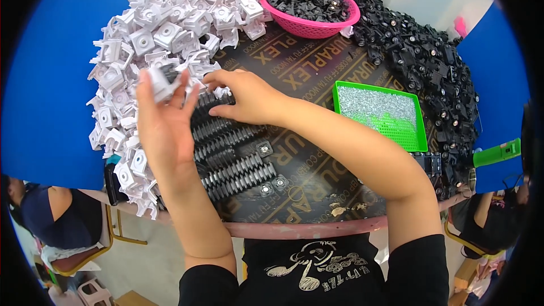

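My left hand [169,130] is raised at the left of the table, its fingers closed round a white plastic housing [160,86] with something dark at its top, partly blurred. Close by, my right hand [249,97] reaches over the far end of rows of black ribbed plastic parts [241,173]. Its fingers and thumb are curved and apart, and I see nothing held between them. Whether the fingertips touch the black parts is hidden. A few single black square pieces [264,148] with shiny centres lie beside the rows.
A large heap of white housings [167,31] fills the left side. Black parts fill a pink basket [309,29] and form a pile [419,56] at right. A green tray [420,119] holds small silvery pieces. A green-handled tool [497,153] sits at the right edge. Other people sit on both sides.
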The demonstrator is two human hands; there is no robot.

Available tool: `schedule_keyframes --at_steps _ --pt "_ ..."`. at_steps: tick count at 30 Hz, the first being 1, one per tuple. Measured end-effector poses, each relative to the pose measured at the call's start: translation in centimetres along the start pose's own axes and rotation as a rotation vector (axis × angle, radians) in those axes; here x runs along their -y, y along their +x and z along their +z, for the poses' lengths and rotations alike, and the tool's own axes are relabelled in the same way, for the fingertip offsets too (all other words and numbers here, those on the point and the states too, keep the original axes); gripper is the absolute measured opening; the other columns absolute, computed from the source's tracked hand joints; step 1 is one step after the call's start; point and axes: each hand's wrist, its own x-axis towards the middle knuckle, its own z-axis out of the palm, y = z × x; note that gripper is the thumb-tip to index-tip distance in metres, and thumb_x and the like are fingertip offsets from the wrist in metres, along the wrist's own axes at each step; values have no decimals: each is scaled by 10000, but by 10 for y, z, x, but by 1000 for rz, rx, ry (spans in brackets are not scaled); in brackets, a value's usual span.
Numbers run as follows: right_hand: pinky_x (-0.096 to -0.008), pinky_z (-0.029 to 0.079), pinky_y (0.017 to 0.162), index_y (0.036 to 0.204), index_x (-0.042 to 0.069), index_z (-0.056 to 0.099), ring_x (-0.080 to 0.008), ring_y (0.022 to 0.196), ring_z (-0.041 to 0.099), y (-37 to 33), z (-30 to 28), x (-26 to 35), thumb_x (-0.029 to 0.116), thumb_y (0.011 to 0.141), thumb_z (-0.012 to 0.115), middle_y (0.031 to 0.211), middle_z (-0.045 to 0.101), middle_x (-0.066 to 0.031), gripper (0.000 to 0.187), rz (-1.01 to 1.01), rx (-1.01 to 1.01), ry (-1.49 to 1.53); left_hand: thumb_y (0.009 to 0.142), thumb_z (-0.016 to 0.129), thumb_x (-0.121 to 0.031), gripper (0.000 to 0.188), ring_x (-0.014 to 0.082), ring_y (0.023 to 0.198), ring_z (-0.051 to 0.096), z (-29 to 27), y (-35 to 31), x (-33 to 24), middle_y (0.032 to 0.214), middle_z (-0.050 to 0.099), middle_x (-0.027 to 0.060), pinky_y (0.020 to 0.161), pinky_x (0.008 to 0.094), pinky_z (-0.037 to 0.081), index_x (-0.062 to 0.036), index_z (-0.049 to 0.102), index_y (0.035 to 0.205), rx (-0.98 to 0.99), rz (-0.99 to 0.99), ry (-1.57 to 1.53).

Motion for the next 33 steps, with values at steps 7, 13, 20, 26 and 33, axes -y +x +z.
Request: schedule_keyframes --at_steps 7,13,20,26,33 --pt "-365 521 801 1087 43 663 -272 902 659 6 9 2 99 750 784 955 681 -128 362 -12 -49 8 919 673 -352 399 228 978 609 -2 9 -2 1092 626 78 925 432 475 -57 559 1161 39 -254 109" --pt "-313 522 679 1065 34 706 -200 758 665 -4 -13 13 88 772 777 876 682 -93 307 117 -270 -9 940 653 -301 396 182 980 606 5 6 6 1115 615 73 903 367 487 -55 526 1223 153 -167 245" --pt "-253 527 739 1276 -19 593 -113 789 634 -96 -105 59 161 994 549 929 651 -59 338 647 -236 837 674 788 109 688 165 1103 565 43 -53 19 1209 534 70 915 303 514 -35 469 1265 576 -19 537" --pt "-260 518 830 1333 -35 537 -123 894 634 -148 -122 71 154 995 553 1046 654 -69 388 684 -272 1164 632 829 9 672 310 1130 563 61 -93 59 1221 558 139 919 372 485 -54 546 1239 826 182 802" --pt "-229 504 744 1090 -11 605 -77 857 608 -170 -110 68 -27 886 625 928 628 -26 206 495 -548 835 631 854 -14 695 287 1147 565 69 -101 81 1249 550 134 910 363 514 -64 546 1252 853 221 836"
